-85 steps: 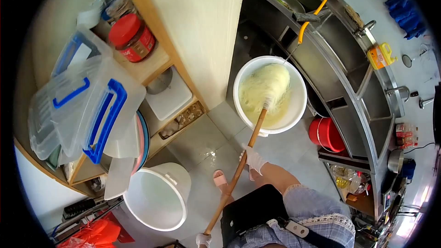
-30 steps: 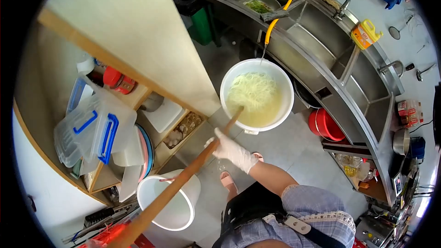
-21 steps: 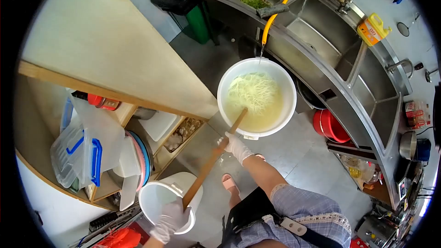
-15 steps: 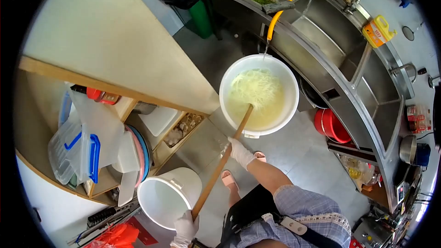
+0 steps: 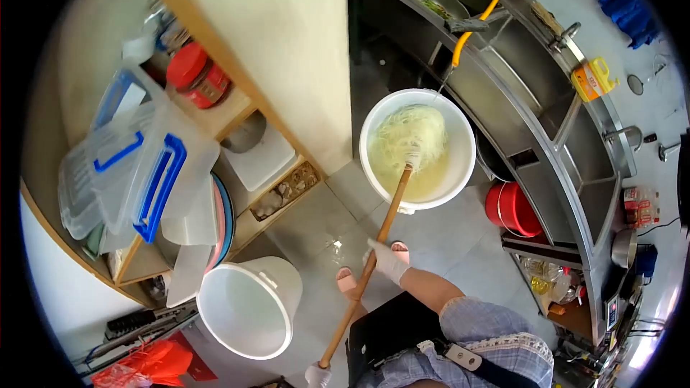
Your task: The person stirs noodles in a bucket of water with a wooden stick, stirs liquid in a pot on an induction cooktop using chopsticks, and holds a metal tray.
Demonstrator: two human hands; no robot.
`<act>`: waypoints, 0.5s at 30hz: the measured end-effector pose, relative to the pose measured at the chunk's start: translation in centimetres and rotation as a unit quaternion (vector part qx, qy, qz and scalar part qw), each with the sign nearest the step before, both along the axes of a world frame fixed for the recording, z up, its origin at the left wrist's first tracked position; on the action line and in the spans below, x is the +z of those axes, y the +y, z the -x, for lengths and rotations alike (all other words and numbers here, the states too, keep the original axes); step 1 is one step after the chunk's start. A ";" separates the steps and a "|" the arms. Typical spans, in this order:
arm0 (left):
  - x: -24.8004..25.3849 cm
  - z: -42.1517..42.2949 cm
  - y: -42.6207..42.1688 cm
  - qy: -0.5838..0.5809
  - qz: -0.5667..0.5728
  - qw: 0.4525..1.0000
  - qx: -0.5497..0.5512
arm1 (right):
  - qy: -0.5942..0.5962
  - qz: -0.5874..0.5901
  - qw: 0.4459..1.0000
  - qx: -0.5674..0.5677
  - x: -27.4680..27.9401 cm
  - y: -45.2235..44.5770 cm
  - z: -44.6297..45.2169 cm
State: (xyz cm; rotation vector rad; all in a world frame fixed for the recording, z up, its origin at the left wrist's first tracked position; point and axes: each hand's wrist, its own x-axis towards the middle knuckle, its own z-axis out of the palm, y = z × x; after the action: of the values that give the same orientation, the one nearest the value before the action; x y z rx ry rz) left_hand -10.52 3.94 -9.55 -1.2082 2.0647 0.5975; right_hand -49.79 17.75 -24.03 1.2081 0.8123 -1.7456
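Observation:
A long wooden pole (image 5: 384,226) slants down into a white bucket (image 5: 367,145) holding pale, noodle-like strands (image 5: 413,126) in cloudy water. My right hand (image 5: 390,262), in a thin white glove, is closed around the middle of this pole. Lower left, my left hand (image 5: 317,375), gloved too, grips its upper end; the bottom of the frame cuts off part of that hand. A pale piece shows at the pole's far end among the strands, its shape partly hidden. Above the bucket rim hangs a yellow hose (image 5: 460,47) with a thin stream of water.
Another white bucket (image 5: 289,284) stands on the floor at left, near shelves with clear plastic boxes (image 5: 126,172). A steel sink unit (image 5: 550,147) curves along the right, with a red bucket (image 5: 514,208) by its base. A tall pale panel (image 5: 295,43) borders the bucket area.
The pole's near end and my left hand have moved lower in view. More of the pole's far end now shows above the strands. The view has shifted, bringing the shelves closer.

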 end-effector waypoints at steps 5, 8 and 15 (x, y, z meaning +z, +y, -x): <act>-7.3 -2.3 -0.5 -0.098 -0.023 0.994 0.043 | 0.049 -0.122 0.989 0.073 0.5 0.1 1.6; -8.5 -5.5 -0.7 -0.113 -0.034 0.988 0.094 | 0.030 -0.159 0.984 0.077 0.5 -0.6 -1.1; -9.1 -8.1 -2.7 -0.082 -0.027 0.988 0.126 | 0.147 -0.124 0.981 0.008 0.6 0.2 -4.4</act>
State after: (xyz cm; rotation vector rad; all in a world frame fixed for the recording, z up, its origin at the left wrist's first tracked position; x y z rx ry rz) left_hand -2.40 1.20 -18.66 -1.4485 1.7631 0.6435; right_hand -45.38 17.91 -23.40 1.1099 1.2412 -1.8772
